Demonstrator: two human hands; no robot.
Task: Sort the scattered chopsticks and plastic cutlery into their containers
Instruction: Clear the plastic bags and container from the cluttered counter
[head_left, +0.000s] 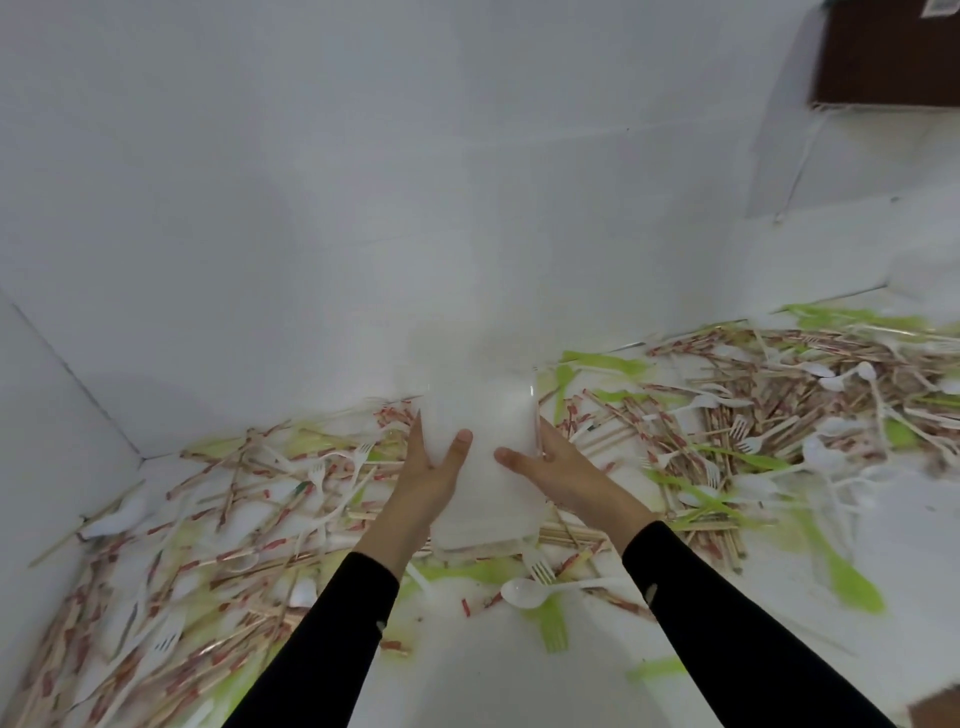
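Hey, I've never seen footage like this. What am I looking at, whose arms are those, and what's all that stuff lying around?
There is no machine here. This single picture comes from a wide-angle camera worn on a person's head, looking forward and down, so the two black-sleeved arms are the wearer's own. The left hand and right hand grip a clear plastic container between them, thumbs on its near face. Around it, on a white surface, lie scattered wooden chopsticks, many in red-and-white wrappers, white plastic spoons and forks, and green plastic cutlery. The job is sorting these into containers.
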